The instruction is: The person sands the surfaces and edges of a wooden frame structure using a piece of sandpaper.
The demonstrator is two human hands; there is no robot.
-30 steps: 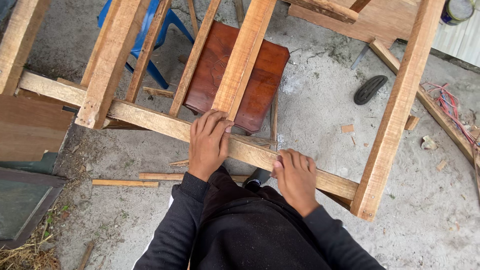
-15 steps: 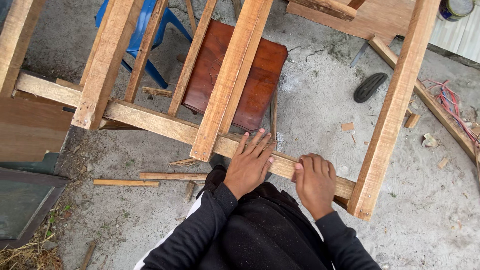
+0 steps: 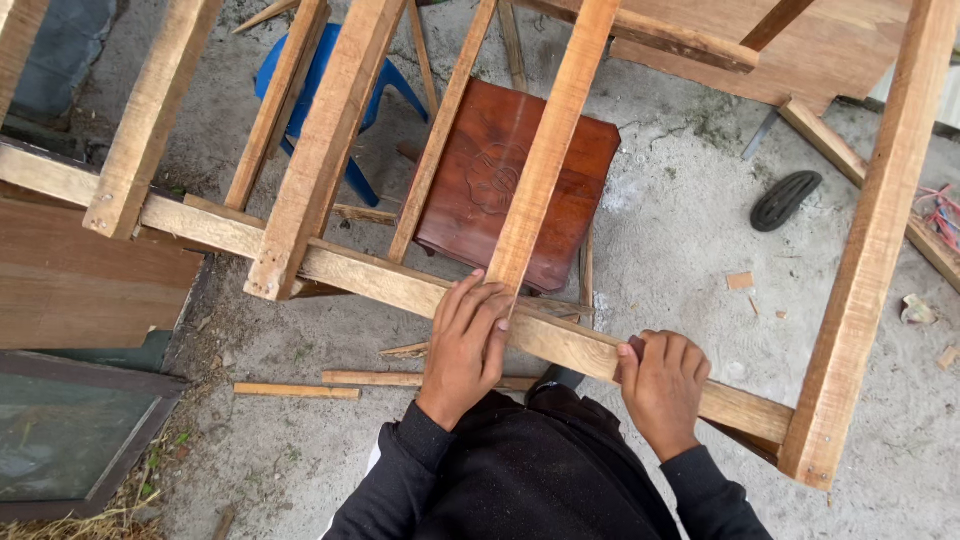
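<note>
Pressing a slat (image 3: 548, 150) end onto the rail (image 3: 400, 285), the left hand (image 3: 466, 345) lies flat and open; the right hand (image 3: 662, 385) grips the rail nearby. Aligning appears underway; fastening likely needs steadiness.

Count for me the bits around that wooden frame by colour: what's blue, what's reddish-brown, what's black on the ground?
Blue: 1, a plastic chair under the frame.
Reddish-brown: 1, a carved wooden stool below the slats.
Black: 1, a sandal on the concrete.
Total: 3.
The left hand lies on the front rail at a slat end; the right hand grips that rail.
</note>
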